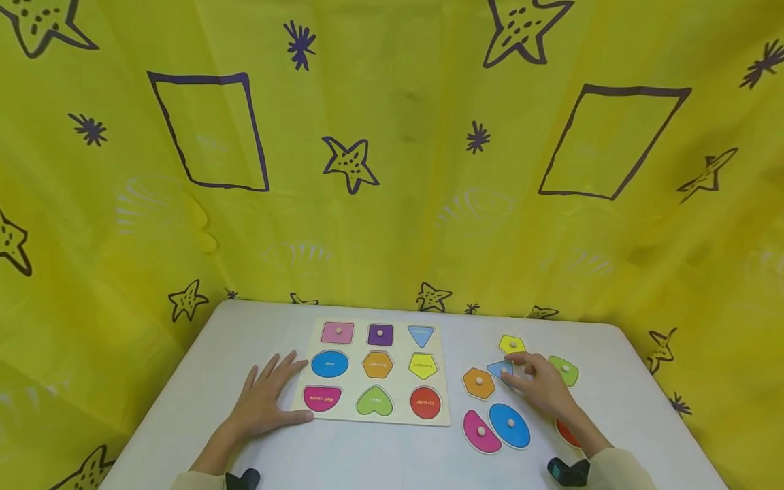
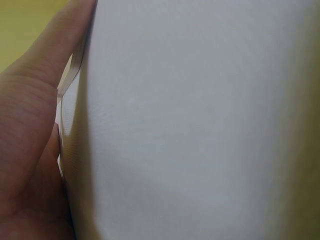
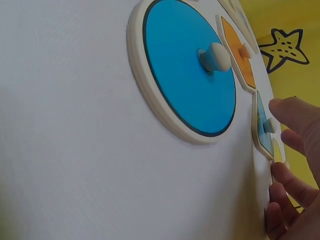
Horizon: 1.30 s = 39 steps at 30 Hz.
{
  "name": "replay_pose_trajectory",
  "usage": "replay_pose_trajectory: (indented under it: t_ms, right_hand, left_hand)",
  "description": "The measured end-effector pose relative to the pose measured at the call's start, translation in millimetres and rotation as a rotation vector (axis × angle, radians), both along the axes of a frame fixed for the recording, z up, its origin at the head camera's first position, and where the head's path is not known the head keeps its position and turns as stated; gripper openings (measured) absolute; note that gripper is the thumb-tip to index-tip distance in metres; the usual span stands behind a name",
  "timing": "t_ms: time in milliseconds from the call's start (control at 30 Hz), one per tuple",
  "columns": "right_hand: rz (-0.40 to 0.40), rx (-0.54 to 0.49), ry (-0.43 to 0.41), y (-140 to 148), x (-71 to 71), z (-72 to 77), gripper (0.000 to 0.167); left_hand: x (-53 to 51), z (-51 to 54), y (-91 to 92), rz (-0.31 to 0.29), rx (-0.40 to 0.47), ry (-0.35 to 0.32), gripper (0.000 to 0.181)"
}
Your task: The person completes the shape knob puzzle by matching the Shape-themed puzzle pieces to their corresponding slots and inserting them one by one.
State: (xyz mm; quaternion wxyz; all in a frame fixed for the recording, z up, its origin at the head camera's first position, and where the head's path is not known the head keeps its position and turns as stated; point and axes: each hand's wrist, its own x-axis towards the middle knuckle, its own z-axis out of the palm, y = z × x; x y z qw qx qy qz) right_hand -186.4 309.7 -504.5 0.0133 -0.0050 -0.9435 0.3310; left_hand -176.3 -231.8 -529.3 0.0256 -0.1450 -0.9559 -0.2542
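A light wooden shape puzzle board (image 1: 352, 415) lies on the table. Its pink rectangle (image 1: 331, 335) and purple square (image 1: 375, 339) bear knobs; the other printed shapes show no knobs. My left hand (image 1: 265, 401) rests with spread fingers at the board's left edge, thumb along the near corner. The thumb shows against the board's side in the left wrist view. My right hand (image 1: 542, 384) reaches over the light blue triangle piece (image 3: 262, 122), which lies flat. Thumb and index finger stand apart around its knob; whether either touches it, I cannot tell.
Around the right hand lie knobbed pieces: yellow pentagon (image 1: 507, 342), orange hexagon (image 1: 473, 389), blue oval (image 3: 185, 80), magenta half round (image 1: 478, 441), a green piece (image 1: 571, 374) and a red piece (image 1: 566, 434), both partly covered. A yellow patterned curtain (image 1: 392, 224) hangs behind the white table (image 1: 380, 459).
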Motion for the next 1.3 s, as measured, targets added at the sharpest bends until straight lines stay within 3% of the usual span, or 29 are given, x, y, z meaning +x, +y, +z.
replay_pose_trajectory:
  t_ms: [200,667,1033,1300]
  right_hand:
    - [-0.018,-0.012,0.002,-3,0.1,-3.4,0.04]
    - [-0.038,-0.021,0.028,-6,1.0,-7.6,0.022]
    - [-0.047,-0.035,0.031,-5,3.8,-6.5,0.021]
    - [-0.058,-0.043,0.054,-6,4.8,-9.1,0.018]
  left_hand:
    - [-1.4,3.7,0.6,0.02,-0.042,-0.057,0.104]
    - [1.2,6.5,1.3,0.013,-0.043,-0.032,0.103]
    - [3.9,13.5,2.7,0.005,-0.05,-0.049,0.103]
    - [1.9,8.6,3.5,0.015,-0.034,-0.05,0.103]
